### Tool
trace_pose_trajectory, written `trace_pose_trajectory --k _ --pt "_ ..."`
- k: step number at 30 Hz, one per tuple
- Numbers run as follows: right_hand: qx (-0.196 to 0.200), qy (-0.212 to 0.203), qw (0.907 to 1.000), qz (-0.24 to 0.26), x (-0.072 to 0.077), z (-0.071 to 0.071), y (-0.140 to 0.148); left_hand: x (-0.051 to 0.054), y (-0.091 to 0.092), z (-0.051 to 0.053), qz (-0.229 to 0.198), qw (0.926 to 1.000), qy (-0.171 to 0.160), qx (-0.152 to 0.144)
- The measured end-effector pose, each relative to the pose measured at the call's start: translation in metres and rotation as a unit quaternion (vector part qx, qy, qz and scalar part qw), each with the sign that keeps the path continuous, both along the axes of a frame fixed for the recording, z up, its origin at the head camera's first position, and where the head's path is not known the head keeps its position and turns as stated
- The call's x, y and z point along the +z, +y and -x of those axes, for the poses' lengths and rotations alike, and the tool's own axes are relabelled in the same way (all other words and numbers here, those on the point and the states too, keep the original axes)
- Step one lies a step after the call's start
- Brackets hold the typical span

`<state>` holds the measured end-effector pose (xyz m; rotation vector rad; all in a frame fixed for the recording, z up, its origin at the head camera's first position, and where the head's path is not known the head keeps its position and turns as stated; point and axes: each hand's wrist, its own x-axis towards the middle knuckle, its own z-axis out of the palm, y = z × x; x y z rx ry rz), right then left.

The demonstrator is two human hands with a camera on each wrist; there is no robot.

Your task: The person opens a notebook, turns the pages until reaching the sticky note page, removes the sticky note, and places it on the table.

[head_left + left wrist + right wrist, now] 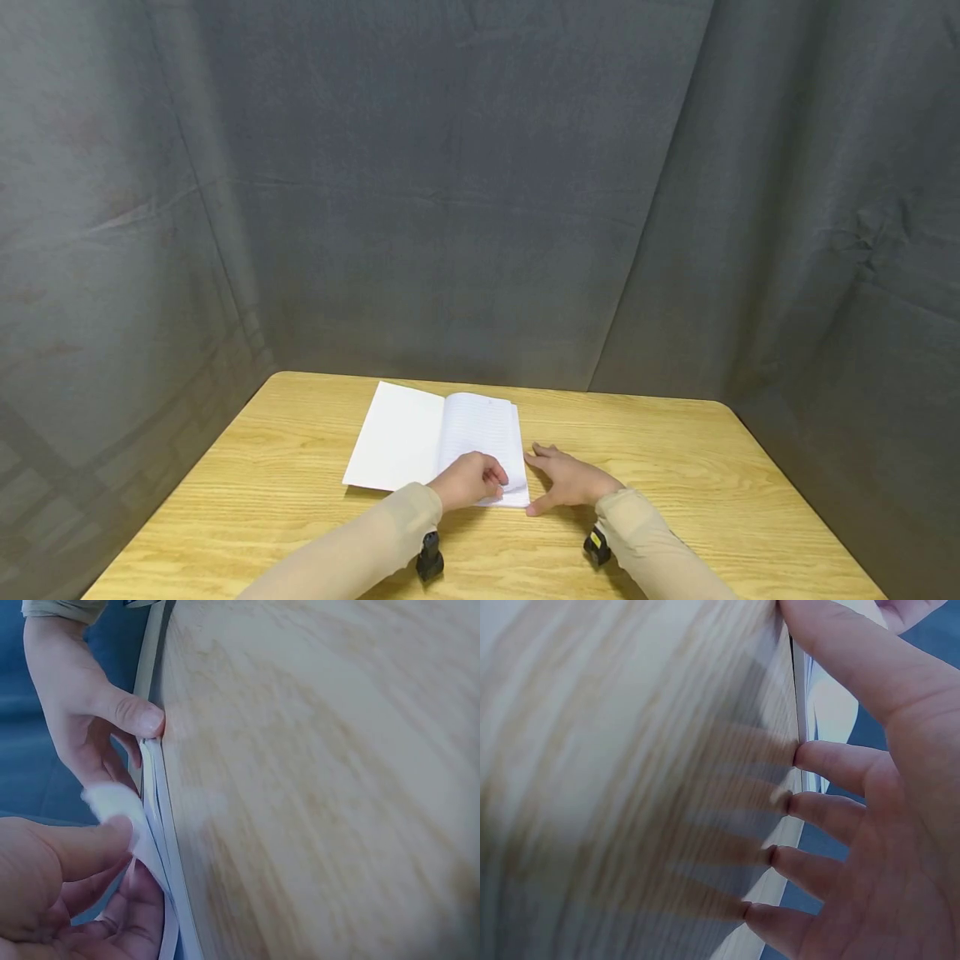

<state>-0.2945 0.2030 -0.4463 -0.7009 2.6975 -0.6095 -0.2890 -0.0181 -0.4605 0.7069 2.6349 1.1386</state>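
Observation:
An open notebook (480, 425) lies on the table, its blank white cover side (397, 437) to the left and lined pages to the right. My left hand (468, 481) is over the lower right page; in the left wrist view its thumb and fingers (82, 892) pinch a lifted page corner (116, 804). At the notebook's right edge, my right hand (566, 481) has its fingers spread. The right wrist view shows the right hand's fingertips (832, 765) against the table and the notebook's edge, thumb at the near corner.
The wooden table (645, 433) has rounded far corners. Grey curtains (450, 208) hang behind it and on both sides. A small black device (430, 557) is on the left wrist, another (597, 547) on the right.

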Motion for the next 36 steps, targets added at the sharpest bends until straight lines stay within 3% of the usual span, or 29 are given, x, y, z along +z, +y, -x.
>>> trace_pose_trajectory --k 9,26,36 --pt "0.002 -0.001 1.0 0.003 0.0011 -0.0008 0.0 -0.0001 0.0021 -0.0017 -0.001 0.9995 0.025 0.021" --pt "0.002 0.001 1.0 -0.003 0.0019 -0.001 -0.0007 -0.0019 -0.0012 0.0006 -0.053 0.9968 -0.019 0.058" --pt "0.004 0.0 1.0 -0.005 0.0016 -0.0003 -0.0007 0.0009 -0.0015 0.002 -0.071 0.9964 0.0 0.046"
